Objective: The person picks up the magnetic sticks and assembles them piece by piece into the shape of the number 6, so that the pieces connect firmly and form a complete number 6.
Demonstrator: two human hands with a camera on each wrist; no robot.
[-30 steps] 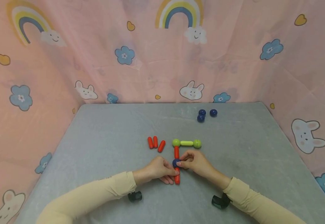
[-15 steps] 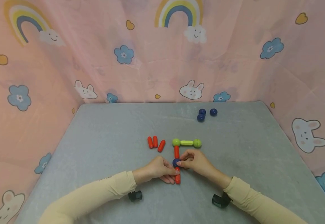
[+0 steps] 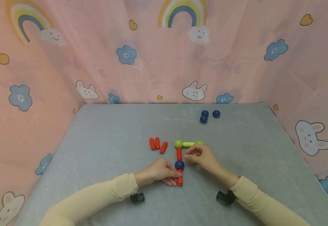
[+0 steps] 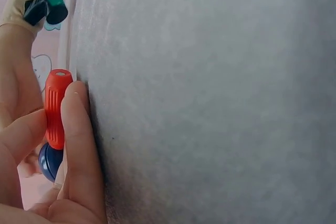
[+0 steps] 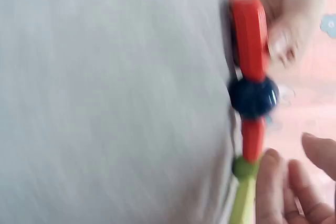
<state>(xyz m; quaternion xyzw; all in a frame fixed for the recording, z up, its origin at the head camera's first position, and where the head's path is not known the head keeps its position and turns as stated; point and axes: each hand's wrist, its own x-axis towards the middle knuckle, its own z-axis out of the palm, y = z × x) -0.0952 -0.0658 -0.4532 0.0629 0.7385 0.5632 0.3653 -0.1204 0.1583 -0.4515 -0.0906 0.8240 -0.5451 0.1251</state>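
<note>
My left hand (image 3: 159,171) pinches the near red rod (image 3: 180,181) between thumb and fingers; the left wrist view shows this red rod (image 4: 55,111) with its ribbed side. Joined to its far end is a dark blue ball (image 3: 179,165), then a second red rod (image 3: 179,153) running to a green ball (image 3: 178,144). From there a light green rod (image 3: 188,144) goes right to another green ball (image 3: 200,143), partly hidden by my right hand (image 3: 204,158). That hand holds nothing, its fingers loosely bent and apart from the blue ball.
Three loose red rods (image 3: 157,143) lie left of the joined pieces. Toward the table's back edge sit three blue balls (image 3: 203,119). A pink printed curtain (image 3: 147,72) surrounds the grey table (image 3: 110,131). Black wrist cameras (image 3: 225,198) hang under both sleeves.
My right hand has let go of the blue ball and moved a little up and to the right. The left hand keeps its pinch on the near red rod.
</note>
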